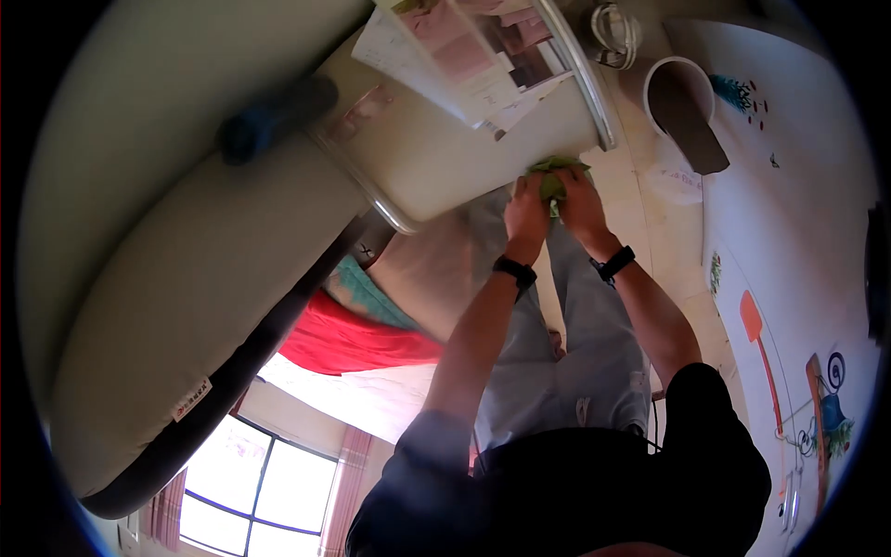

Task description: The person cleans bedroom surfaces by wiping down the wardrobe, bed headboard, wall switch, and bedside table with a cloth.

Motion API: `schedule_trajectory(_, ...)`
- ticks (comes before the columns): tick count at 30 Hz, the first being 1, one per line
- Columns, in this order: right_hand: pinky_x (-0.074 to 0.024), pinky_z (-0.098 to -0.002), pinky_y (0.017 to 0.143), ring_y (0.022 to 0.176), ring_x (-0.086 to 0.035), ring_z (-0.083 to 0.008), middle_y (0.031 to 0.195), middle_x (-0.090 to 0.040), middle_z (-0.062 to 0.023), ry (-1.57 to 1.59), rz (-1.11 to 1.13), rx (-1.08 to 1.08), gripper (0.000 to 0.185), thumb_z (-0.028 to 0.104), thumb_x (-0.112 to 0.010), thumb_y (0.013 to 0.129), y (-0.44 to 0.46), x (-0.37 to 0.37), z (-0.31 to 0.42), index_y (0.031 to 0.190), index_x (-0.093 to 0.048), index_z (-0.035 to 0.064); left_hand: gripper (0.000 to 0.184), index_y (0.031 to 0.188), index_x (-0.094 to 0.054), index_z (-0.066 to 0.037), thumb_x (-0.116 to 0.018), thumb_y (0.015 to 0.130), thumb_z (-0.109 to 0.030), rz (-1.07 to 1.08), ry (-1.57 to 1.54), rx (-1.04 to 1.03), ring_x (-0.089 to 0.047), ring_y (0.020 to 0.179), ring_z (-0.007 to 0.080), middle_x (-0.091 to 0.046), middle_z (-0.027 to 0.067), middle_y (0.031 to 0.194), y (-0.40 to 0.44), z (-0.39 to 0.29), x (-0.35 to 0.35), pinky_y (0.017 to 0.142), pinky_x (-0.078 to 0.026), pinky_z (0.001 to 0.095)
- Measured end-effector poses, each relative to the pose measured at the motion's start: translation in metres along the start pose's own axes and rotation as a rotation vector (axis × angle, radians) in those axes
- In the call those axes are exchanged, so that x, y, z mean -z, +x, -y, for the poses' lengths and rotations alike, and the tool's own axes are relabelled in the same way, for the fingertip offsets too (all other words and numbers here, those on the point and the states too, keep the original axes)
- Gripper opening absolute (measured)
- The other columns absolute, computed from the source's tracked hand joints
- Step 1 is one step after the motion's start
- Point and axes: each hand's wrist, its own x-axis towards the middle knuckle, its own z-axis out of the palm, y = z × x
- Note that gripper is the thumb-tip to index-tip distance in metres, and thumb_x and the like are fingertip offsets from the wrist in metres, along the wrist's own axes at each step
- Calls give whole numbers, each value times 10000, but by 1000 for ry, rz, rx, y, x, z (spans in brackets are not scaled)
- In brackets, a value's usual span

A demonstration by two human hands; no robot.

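Crumpled green cloth (pixel 552 187) in a bunch between both hands (pixel 527 215)

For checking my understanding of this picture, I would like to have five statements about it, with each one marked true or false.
1. The left hand and the right hand both hold the green item. True.
2. Only one wrist wears a band. False: there are black bands on both wrists.
3. The left hand touches something red. False: the red cloth lies apart from both hands.
4. Papers lie on the pale tabletop. True.
5. The person's trousers are black. False: the grey trousers contrast with the dark top.
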Motion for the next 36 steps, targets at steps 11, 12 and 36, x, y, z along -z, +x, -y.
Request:
schedule_trajectory(11, -482, -442, 881, 1068, -534, -415, 1176, -527, -187, 84, -288, 24, 623, -63, -669, 710, 20, 115, -19, 1292, -499, 85, 428, 1194, -537, -178, -670, 797, -90, 119, 16, -129, -616, 894, 400, -569, 135, 1011, 70, -132, 4, 719, -512, 489)
schedule_trajectory(12, -481, -442, 886, 1068, -535, -414, 1182, -525, -189, 90, -270, 38, 623, -63, -669, 709, 31, 113, -16, 1291, -500, 84, 417, 1194, -536, -178, -667, 806, -104, 122, 43, -82, -619, 888, 400, -574, 131, 1005, 78, -132, 9, 718, -513, 489)
schedule_trajectory(36, -506, -460, 837, 1034, -576, -384, 1121, -563, -165, -142, -18, -188, 526, 55, -696, 745, 46, 127, -11, 1230, -496, 99, 366, 1228, -461, -144, -568, 878, -144, 225, 226, -77, -628, 907, 422, -597, 189, 1017, 86, -139, 13, 730, -515, 512)
